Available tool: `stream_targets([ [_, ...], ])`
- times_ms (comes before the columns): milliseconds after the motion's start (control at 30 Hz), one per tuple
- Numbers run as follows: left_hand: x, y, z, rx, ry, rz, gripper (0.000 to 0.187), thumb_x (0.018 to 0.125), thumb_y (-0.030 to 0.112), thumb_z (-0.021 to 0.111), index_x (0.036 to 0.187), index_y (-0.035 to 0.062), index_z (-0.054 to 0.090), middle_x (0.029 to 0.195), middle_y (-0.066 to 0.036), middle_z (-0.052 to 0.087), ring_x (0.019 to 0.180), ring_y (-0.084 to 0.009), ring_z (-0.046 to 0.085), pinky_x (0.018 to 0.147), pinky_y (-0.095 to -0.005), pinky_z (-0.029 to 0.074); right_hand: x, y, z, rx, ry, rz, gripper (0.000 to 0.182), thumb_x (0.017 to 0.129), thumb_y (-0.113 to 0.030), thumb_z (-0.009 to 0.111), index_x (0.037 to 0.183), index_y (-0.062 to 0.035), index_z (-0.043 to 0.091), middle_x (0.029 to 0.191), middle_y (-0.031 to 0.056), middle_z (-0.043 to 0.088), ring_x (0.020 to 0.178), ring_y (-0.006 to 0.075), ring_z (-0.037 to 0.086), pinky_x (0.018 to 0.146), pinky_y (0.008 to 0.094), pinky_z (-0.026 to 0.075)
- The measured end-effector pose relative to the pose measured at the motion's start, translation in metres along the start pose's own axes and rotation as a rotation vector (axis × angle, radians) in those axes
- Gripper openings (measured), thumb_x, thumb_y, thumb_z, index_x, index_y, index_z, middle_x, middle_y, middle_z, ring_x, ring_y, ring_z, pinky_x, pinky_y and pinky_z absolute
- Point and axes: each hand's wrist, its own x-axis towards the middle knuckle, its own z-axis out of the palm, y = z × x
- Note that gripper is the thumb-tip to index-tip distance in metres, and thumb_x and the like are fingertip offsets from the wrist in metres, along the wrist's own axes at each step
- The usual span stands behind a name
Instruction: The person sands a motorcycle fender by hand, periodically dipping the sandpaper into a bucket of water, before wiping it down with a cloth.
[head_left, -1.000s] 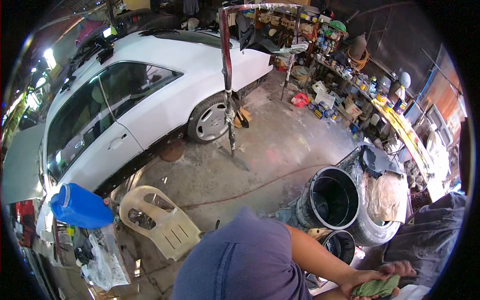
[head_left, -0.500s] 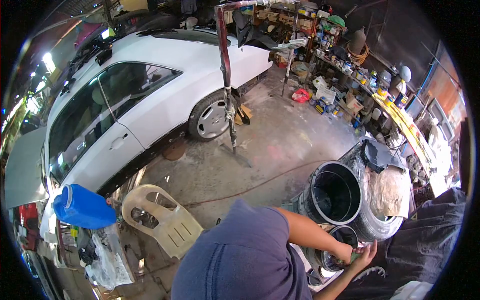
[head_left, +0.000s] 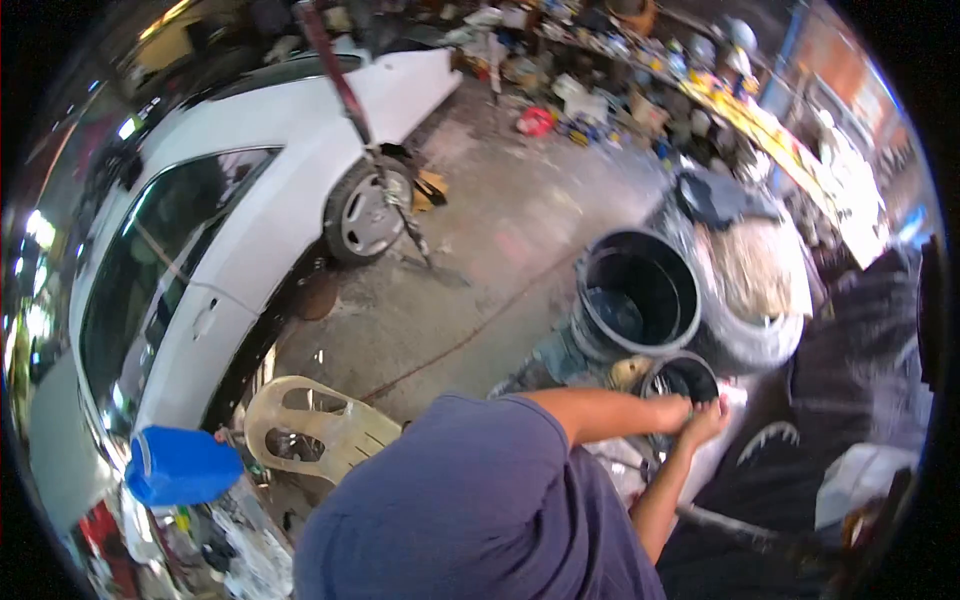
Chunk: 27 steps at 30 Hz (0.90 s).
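Note:
Both my hands meet at the near rim of a small dark bucket. My left hand is closed, its arm reaching across from the shoulder. Against it, my right hand has its fingers curled in, coming up from below. Whatever lies between them is hidden and blurred. Just behind the small bucket stands a large black bucket with a little liquid in its bottom. A tan, rounded thing sits beside the small bucket's rim.
A white car stands at the left. Nearer are a beige plastic chair and a blue jug. A tire with covering on it lies right of the buckets. Dark cloth hangs at the right; cluttered shelves line the back.
My view has shifted and tilted. My right hand, with fingers spread beside a green thing at my left hand, is now curled against the left. The green thing no longer shows.

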Motion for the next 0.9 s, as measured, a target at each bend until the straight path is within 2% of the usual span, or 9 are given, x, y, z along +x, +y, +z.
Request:
stream_targets([
  [67, 0.009, -0.008, 0.016, 0.018, 0.098, 0.012, 0.032, 0.096, 0.027, 0.046, 0.107, 0.0014, 0.063, 0.105, -0.022, 0.071, 0.094, -0.0379, 0.071, 0.079, -0.0499, 0.056, -0.006, -0.009, 0.0, -0.075, 0.027, 0.017, 0.022, 0.095, -0.016, 0.052, 0.111, -0.001, 0.055, 0.082, 0.0046, 0.056, 0.064, 0.0141, 0.052, 0.06, 0.0304, 0.046],
  [133, 0.009, -0.012, 0.019, 0.107, 0.138, 0.033, 0.029, 0.092, 0.025, 0.054, 0.106, 0.0013, 0.061, 0.098, -0.022, 0.072, 0.09, -0.0388, 0.072, 0.077, -0.0497, 0.056, -0.022, -0.022, 0.012, -0.061, 0.088, 0.011, 0.021, 0.097, -0.016, 0.051, 0.11, 0.0004, 0.054, 0.074, 0.005, 0.056, 0.06, 0.0145, 0.053, 0.06, 0.031, 0.047],
  [300, -0.015, -0.003, 0.01, 0.134, 0.233, 0.165, 0.042, 0.085, 0.024, 0.067, 0.114, -0.0015, 0.05, 0.118, -0.025, 0.058, 0.097, -0.0414, 0.067, 0.076, -0.0505, 0.055, -0.04, -0.046, 0.01, -0.038, 0.137, 0.045, 0.034, 0.097, -0.029, 0.064, 0.113, -0.0015, 0.052, 0.088, 0.0086, 0.061, 0.072, 0.0143, 0.059, 0.066, 0.0286, 0.049],
  [400, -0.054, 0.006, -0.021, -0.094, 0.219, 0.198, 0.054, 0.082, 0.029, 0.073, 0.119, 0.0003, 0.045, 0.125, -0.023, 0.048, 0.098, -0.0428, 0.064, 0.078, -0.0509, 0.054, -0.069, -0.085, 0.004, 0.008, 0.059, 0.111, 0.037, 0.095, -0.027, 0.067, 0.117, -0.0018, 0.052, 0.095, 0.0092, 0.061, 0.079, 0.015, 0.06, 0.07, 0.0283, 0.05],
  [467, -0.083, -0.009, -0.044, -0.11, 0.156, 0.235, 0.057, 0.081, 0.034, 0.075, 0.119, 0.0016, 0.047, 0.125, -0.022, 0.048, 0.101, -0.0425, 0.062, 0.082, -0.0494, 0.053, -0.106, -0.129, 0.005, -0.241, -0.182, 0.14, 0.046, 0.09, -0.022, 0.072, 0.126, -0.0036, 0.051, 0.103, 0.009, 0.06, 0.086, 0.0145, 0.059, 0.075, 0.0275, 0.051],
  [633, -0.163, -0.109, -0.103, -0.161, 0.236, 0.367, 0.055, 0.083, 0.035, 0.075, 0.122, 0.0017, 0.056, 0.114, -0.016, 0.053, 0.109, -0.0338, 0.056, 0.092, -0.04, 0.048, -0.181, -0.122, 0.059, -0.156, -0.552, 0.388, 0.049, 0.089, -0.015, 0.072, 0.131, -0.0052, 0.048, 0.104, 0.0086, 0.061, 0.085, 0.0143, 0.061, 0.07, 0.0269, 0.052],
  [700, -0.195, -0.167, -0.128, -0.427, 0.151, 0.226, 0.053, 0.086, 0.031, 0.074, 0.126, 0.001, 0.056, 0.116, -0.014, 0.058, 0.112, -0.028, 0.057, 0.095, -0.038, 0.047, -0.214, -0.107, 0.103, -0.093, -0.657, 0.412, 0.053, 0.09, -0.015, 0.071, 0.135, -0.005, 0.046, 0.109, 0.0091, 0.062, 0.095, 0.0154, 0.061, 0.081, 0.0286, 0.051],
  [800, -0.243, -0.256, -0.165, -1.105, -0.052, -0.018, 0.05, 0.088, 0.023, 0.072, 0.13, 0.001, 0.054, 0.124, -0.011, 0.058, 0.117, -0.022, 0.055, 0.098, -0.0353, 0.046, -0.258, -0.103, 0.181, -0.095, -0.847, 0.37, 0.058, 0.089, -0.014, 0.071, 0.139, -0.0042, 0.043, 0.113, 0.0099, 0.061, 0.103, 0.0168, 0.059, 0.091, 0.0302, 0.049],
  [900, -0.294, -0.305, -0.208, -1.338, -0.071, -0.15, 0.045, 0.088, 0.008, 0.068, 0.129, -0.0011, 0.053, 0.118, -0.009, 0.059, 0.111, -0.0193, 0.059, 0.1, -0.0316, 0.045, -0.291, -0.106, 0.246, -0.205, -1.043, 0.27, 0.059, 0.087, -0.01, 0.069, 0.139, -0.0041, 0.043, 0.118, 0.0096, 0.059, 0.107, 0.0163, 0.057, 0.095, 0.0296, 0.046],
])
